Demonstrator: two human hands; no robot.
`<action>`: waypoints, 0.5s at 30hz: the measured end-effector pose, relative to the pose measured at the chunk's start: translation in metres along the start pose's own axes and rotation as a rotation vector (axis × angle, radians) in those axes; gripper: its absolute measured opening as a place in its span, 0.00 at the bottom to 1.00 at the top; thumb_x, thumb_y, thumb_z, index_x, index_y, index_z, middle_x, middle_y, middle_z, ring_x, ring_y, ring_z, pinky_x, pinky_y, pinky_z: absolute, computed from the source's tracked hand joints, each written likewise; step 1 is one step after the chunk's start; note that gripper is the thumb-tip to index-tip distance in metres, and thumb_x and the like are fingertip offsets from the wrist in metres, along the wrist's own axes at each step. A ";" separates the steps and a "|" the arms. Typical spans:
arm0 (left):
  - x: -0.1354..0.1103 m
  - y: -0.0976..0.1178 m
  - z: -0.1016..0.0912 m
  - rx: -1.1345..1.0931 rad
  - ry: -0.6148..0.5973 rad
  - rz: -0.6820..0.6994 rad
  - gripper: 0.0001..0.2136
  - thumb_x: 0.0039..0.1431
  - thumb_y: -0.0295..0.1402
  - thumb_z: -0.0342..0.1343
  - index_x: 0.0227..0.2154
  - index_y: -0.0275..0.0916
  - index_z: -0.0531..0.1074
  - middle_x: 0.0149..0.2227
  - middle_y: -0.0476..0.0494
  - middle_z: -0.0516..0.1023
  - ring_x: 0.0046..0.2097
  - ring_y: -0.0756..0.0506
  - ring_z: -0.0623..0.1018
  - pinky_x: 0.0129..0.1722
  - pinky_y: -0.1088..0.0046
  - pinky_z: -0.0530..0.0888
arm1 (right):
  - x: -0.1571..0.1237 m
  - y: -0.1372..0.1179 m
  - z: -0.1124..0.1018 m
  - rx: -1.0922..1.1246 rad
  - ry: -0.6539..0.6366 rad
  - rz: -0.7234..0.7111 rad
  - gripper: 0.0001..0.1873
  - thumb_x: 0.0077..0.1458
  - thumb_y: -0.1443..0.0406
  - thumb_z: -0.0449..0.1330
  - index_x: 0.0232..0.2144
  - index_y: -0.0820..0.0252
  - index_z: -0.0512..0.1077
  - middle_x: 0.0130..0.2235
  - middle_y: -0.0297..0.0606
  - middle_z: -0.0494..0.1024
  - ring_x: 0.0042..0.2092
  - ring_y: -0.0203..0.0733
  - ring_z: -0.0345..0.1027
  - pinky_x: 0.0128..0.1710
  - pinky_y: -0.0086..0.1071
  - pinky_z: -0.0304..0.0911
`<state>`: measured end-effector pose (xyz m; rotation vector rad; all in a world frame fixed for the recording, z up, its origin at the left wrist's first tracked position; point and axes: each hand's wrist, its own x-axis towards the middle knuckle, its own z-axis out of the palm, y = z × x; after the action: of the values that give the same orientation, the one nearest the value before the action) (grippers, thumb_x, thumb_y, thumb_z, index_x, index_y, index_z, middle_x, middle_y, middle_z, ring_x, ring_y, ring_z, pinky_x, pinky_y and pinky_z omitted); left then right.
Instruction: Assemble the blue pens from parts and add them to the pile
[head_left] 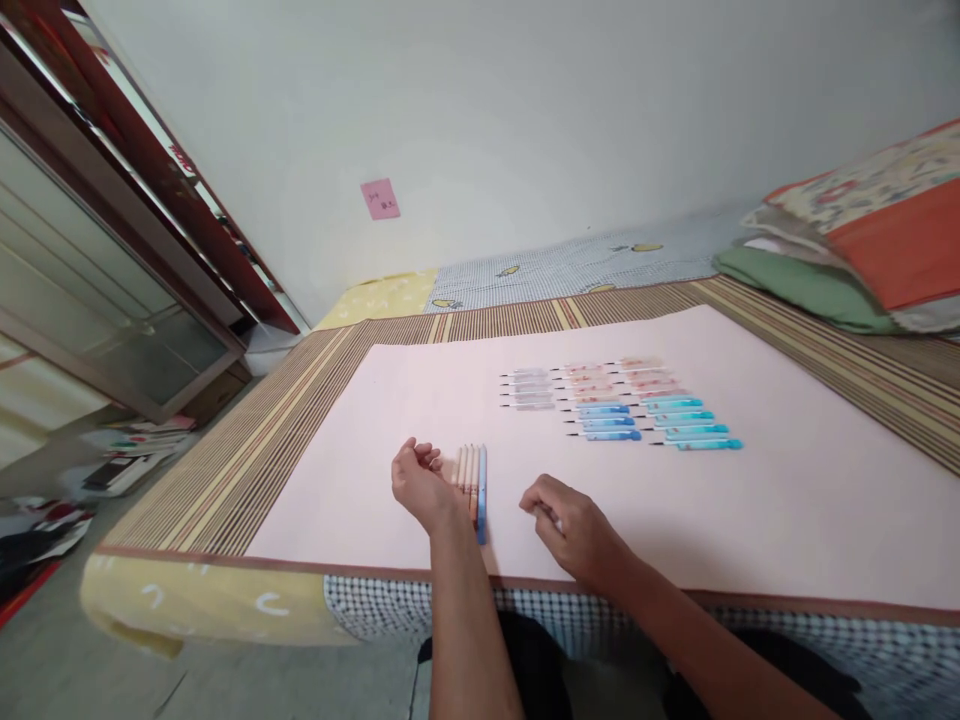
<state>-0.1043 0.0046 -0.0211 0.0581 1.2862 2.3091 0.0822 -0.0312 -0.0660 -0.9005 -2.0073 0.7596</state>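
My left hand [418, 482] rests on its edge on a pale pink sheet [787, 500], fingers curled loosely with nothing visible in them. Right beside it lies a short row of pens [472, 485], side by side, with a blue one at the right end. My right hand [574, 530] lies knuckles up to the right of that row, fingers closed around something small and pale that I cannot make out. Farther back on the sheet several pens lie in neat rows: clear ones [529, 388], pinkish ones [615, 378] and blue ones [660, 425].
The pink sheet covers a striped woven mat [247, 450] on a bed with checked and yellow bedding. Folded blankets and pillows [862, 240] are stacked at the far right. A cabinet [105, 250] stands at the left, with books and clutter on the floor [127, 460].
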 end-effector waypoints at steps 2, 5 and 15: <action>-0.008 -0.005 0.005 0.020 -0.009 0.022 0.08 0.51 0.31 0.56 0.34 0.35 0.74 0.26 0.52 0.73 0.26 0.53 0.72 0.26 0.77 0.63 | -0.002 -0.003 0.000 0.007 -0.046 0.003 0.11 0.56 0.75 0.50 0.34 0.56 0.68 0.34 0.34 0.73 0.32 0.37 0.66 0.34 0.30 0.60; -0.024 -0.015 0.015 0.052 -0.080 0.033 0.08 0.51 0.33 0.56 0.34 0.36 0.73 0.24 0.53 0.72 0.25 0.53 0.71 0.26 0.76 0.63 | -0.005 -0.008 0.000 0.004 -0.147 0.002 0.10 0.56 0.74 0.52 0.35 0.56 0.70 0.35 0.35 0.75 0.35 0.38 0.68 0.36 0.31 0.60; -0.065 -0.053 0.038 0.203 -0.333 -0.104 0.12 0.47 0.38 0.58 0.32 0.35 0.74 0.24 0.51 0.74 0.24 0.52 0.71 0.26 0.76 0.62 | 0.005 0.022 -0.084 -0.077 -0.029 0.195 0.09 0.58 0.67 0.54 0.31 0.57 0.74 0.33 0.35 0.78 0.36 0.40 0.70 0.37 0.32 0.62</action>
<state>-0.0160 0.0293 -0.0300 0.4158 1.3081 1.9727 0.1577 0.0014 -0.0384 -1.1488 -2.0049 0.8107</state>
